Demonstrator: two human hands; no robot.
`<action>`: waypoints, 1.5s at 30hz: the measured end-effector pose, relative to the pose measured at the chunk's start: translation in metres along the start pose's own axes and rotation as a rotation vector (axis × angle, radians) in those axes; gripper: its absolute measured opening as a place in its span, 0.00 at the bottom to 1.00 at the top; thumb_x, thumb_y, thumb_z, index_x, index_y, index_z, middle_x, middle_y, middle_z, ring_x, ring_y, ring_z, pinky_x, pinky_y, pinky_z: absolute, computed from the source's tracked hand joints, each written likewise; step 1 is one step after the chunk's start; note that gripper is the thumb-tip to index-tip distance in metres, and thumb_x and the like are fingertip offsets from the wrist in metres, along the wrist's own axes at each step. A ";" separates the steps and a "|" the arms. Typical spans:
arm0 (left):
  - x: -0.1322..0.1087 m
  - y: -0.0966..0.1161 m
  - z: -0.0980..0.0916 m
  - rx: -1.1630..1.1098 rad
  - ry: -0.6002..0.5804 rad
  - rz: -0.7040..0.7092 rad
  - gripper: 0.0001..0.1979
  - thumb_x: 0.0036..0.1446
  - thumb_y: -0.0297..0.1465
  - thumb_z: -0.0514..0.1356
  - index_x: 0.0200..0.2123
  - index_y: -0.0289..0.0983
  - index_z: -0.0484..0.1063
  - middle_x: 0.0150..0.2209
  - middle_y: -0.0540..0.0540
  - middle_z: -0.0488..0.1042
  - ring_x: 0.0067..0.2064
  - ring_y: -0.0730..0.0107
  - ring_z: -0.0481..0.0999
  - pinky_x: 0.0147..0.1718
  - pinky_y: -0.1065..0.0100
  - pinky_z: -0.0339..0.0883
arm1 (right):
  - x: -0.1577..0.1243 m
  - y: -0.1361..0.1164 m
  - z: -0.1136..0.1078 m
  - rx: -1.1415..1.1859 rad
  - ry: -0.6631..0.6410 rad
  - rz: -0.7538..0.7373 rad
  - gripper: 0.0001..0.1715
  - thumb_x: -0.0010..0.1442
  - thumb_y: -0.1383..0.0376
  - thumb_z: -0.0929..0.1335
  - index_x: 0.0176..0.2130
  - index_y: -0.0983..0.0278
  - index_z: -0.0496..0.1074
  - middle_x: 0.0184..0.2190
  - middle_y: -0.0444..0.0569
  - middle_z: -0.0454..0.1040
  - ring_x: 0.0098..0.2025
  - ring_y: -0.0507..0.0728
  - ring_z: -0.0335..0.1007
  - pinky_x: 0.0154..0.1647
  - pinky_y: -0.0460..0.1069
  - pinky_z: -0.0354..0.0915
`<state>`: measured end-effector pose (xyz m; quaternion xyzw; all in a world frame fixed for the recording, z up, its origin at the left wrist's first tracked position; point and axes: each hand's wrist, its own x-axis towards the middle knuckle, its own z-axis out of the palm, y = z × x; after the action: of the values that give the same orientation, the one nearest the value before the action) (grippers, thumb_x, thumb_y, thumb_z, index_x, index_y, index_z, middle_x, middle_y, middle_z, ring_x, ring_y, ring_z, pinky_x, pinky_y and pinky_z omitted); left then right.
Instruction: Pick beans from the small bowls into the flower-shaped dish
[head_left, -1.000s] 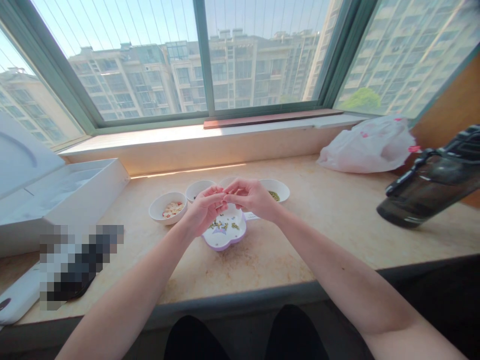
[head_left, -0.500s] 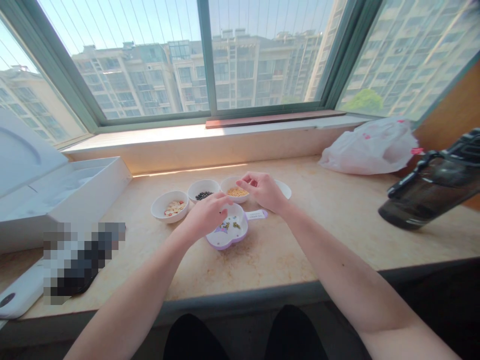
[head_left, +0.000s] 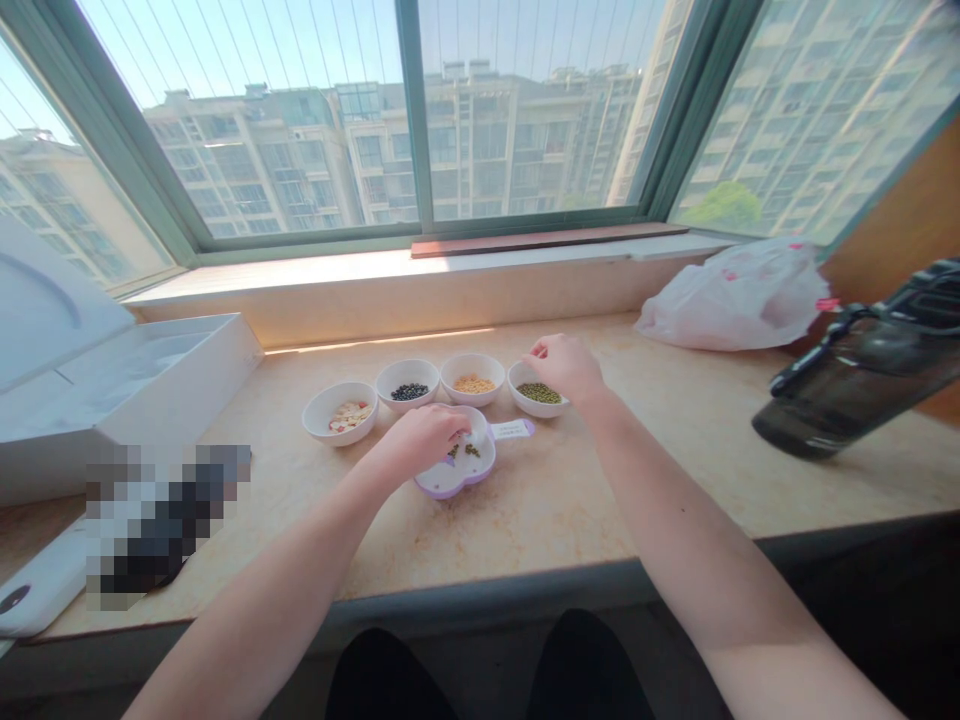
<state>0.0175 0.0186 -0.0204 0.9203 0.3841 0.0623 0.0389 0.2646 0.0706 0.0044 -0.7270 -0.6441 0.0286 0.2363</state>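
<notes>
My right hand (head_left: 568,366), thumb and fingers pinched together, is just above the far-right white bowl (head_left: 517,397) of green mung beans (head_left: 538,393). Whether anything sits in that pinch is too small to see. Over a purple-rimmed white dish (head_left: 452,490) hangs my left hand (head_left: 429,438), its fingers curled together and their tips partly hidden. A few small clusters of green beans (head_left: 472,451) lie in this dish. The dish's short handle (head_left: 511,430) carries a printed label and points right.
Left of the mung beans are white bowls of yellow grains (head_left: 473,384), black beans (head_left: 409,392) and pale slices (head_left: 350,416). An open white box (head_left: 180,375) and a pixelated dark object (head_left: 169,530) lie left. A plastic bag (head_left: 739,295) and dark bottle (head_left: 847,370) are right.
My right hand has moved right, from beside the yellow-grain bowl to above the mung beans, uncovering both bowls. My left hand has shifted slightly down and right over the dish, its fingers more curled.
</notes>
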 end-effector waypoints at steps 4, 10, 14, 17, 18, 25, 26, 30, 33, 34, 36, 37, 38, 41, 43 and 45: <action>0.003 -0.001 0.004 -0.002 0.013 -0.008 0.11 0.59 0.22 0.55 0.33 0.38 0.76 0.40 0.45 0.82 0.42 0.63 0.80 0.37 0.69 0.67 | -0.002 0.000 0.000 -0.065 -0.076 0.038 0.15 0.61 0.57 0.69 0.41 0.61 0.81 0.43 0.55 0.82 0.46 0.64 0.77 0.41 0.52 0.68; 0.005 -0.002 0.007 0.006 -0.009 -0.009 0.11 0.58 0.20 0.54 0.35 0.37 0.74 0.40 0.45 0.80 0.43 0.61 0.79 0.39 0.68 0.66 | -0.005 -0.005 0.000 -0.056 -0.097 0.018 0.17 0.63 0.55 0.67 0.43 0.61 0.81 0.45 0.55 0.82 0.47 0.64 0.77 0.43 0.53 0.68; 0.003 -0.002 0.009 0.035 -0.028 0.020 0.12 0.59 0.20 0.51 0.38 0.37 0.72 0.41 0.43 0.78 0.42 0.61 0.77 0.41 0.65 0.66 | -0.006 -0.006 0.002 -0.049 -0.107 -0.002 0.18 0.63 0.54 0.67 0.44 0.61 0.80 0.46 0.54 0.82 0.48 0.64 0.77 0.44 0.53 0.68; 0.000 0.001 0.010 0.101 -0.059 0.056 0.14 0.59 0.18 0.49 0.42 0.36 0.70 0.43 0.41 0.76 0.44 0.58 0.75 0.43 0.62 0.65 | -0.007 -0.007 0.004 -0.033 -0.117 -0.028 0.19 0.63 0.53 0.67 0.44 0.61 0.80 0.45 0.54 0.82 0.48 0.63 0.77 0.44 0.52 0.67; -0.001 0.003 0.010 0.111 -0.068 0.062 0.15 0.58 0.17 0.48 0.42 0.35 0.69 0.44 0.40 0.75 0.44 0.57 0.74 0.44 0.61 0.65 | -0.007 -0.007 0.005 -0.028 -0.122 -0.037 0.19 0.64 0.53 0.67 0.44 0.62 0.80 0.45 0.54 0.82 0.48 0.63 0.77 0.44 0.52 0.67; -0.006 0.006 -0.008 -0.487 0.067 -0.074 0.08 0.60 0.20 0.50 0.36 0.38 0.62 0.36 0.47 0.67 0.35 0.67 0.65 0.36 0.65 0.60 | -0.008 -0.009 0.009 0.012 -0.115 -0.099 0.18 0.64 0.54 0.67 0.44 0.62 0.80 0.44 0.53 0.83 0.47 0.62 0.78 0.42 0.51 0.66; -0.007 0.006 -0.012 -0.690 0.100 -0.087 0.05 0.63 0.24 0.51 0.35 0.39 0.60 0.33 0.49 0.64 0.33 0.69 0.63 0.34 0.66 0.58 | -0.008 -0.010 0.010 0.024 -0.115 -0.108 0.18 0.64 0.54 0.67 0.43 0.62 0.81 0.44 0.54 0.83 0.46 0.62 0.78 0.42 0.51 0.66; -0.013 0.008 -0.031 -1.551 0.154 -0.007 0.09 0.61 0.30 0.61 0.38 0.40 0.61 0.32 0.52 0.60 0.30 0.76 0.60 0.31 0.71 0.58 | -0.009 -0.012 0.011 0.087 -0.119 -0.153 0.17 0.64 0.55 0.68 0.41 0.64 0.81 0.42 0.54 0.83 0.44 0.60 0.78 0.43 0.50 0.66; -0.015 0.008 -0.039 -1.842 0.221 -0.039 0.14 0.54 0.26 0.66 0.39 0.40 0.63 0.34 0.52 0.60 0.29 0.78 0.61 0.30 0.73 0.59 | -0.013 -0.017 0.010 0.177 -0.123 -0.222 0.16 0.64 0.56 0.69 0.40 0.64 0.81 0.40 0.53 0.83 0.41 0.58 0.77 0.42 0.48 0.66; -0.015 0.008 -0.040 -1.878 0.239 -0.058 0.15 0.53 0.26 0.66 0.39 0.40 0.63 0.34 0.52 0.61 0.29 0.79 0.61 0.30 0.74 0.59 | -0.015 -0.020 0.009 0.218 -0.128 -0.252 0.15 0.64 0.56 0.69 0.39 0.64 0.81 0.39 0.52 0.83 0.39 0.57 0.77 0.41 0.48 0.66; -0.014 0.006 -0.039 -1.882 0.270 -0.098 0.14 0.53 0.26 0.66 0.39 0.40 0.63 0.34 0.51 0.62 0.30 0.78 0.62 0.30 0.73 0.61 | -0.021 -0.027 0.006 0.317 -0.152 -0.324 0.14 0.64 0.57 0.69 0.38 0.64 0.81 0.36 0.50 0.82 0.36 0.56 0.76 0.38 0.48 0.65; -0.013 0.005 -0.038 -1.856 0.284 -0.120 0.14 0.53 0.26 0.65 0.39 0.40 0.64 0.35 0.51 0.63 0.30 0.77 0.63 0.31 0.73 0.62 | -0.024 -0.030 0.004 0.375 -0.166 -0.363 0.14 0.64 0.57 0.69 0.38 0.64 0.81 0.35 0.49 0.82 0.34 0.55 0.75 0.37 0.47 0.65; -0.013 0.004 -0.036 -1.816 0.296 -0.143 0.13 0.54 0.27 0.64 0.40 0.41 0.64 0.35 0.50 0.64 0.30 0.77 0.63 0.32 0.72 0.64 | -0.028 -0.034 0.003 0.437 -0.181 -0.403 0.14 0.64 0.57 0.69 0.38 0.64 0.81 0.34 0.48 0.82 0.33 0.54 0.74 0.36 0.47 0.65; -0.010 0.003 -0.031 -1.679 0.318 -0.193 0.12 0.55 0.31 0.62 0.42 0.41 0.64 0.37 0.49 0.66 0.31 0.75 0.65 0.33 0.70 0.65 | -0.038 -0.043 0.001 0.646 -0.235 -0.477 0.16 0.64 0.55 0.69 0.40 0.65 0.80 0.32 0.47 0.81 0.29 0.52 0.71 0.31 0.47 0.63; -0.008 0.003 -0.028 -1.631 0.315 -0.206 0.13 0.55 0.33 0.62 0.43 0.41 0.64 0.38 0.49 0.67 0.32 0.75 0.66 0.34 0.70 0.65 | -0.043 -0.046 0.001 0.791 -0.288 -0.505 0.20 0.63 0.53 0.70 0.45 0.65 0.79 0.32 0.47 0.80 0.27 0.51 0.69 0.28 0.46 0.62; -0.006 0.003 -0.025 -1.631 0.297 -0.212 0.14 0.55 0.33 0.63 0.43 0.41 0.64 0.38 0.49 0.68 0.33 0.75 0.68 0.34 0.70 0.65 | -0.047 -0.049 0.003 0.907 -0.337 -0.529 0.23 0.60 0.51 0.72 0.49 0.64 0.77 0.32 0.46 0.79 0.27 0.50 0.68 0.26 0.45 0.61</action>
<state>0.0116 0.0127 0.0041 0.5446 0.3043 0.4377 0.6475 0.2105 0.0295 0.0078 -0.3509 -0.7570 0.3588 0.4184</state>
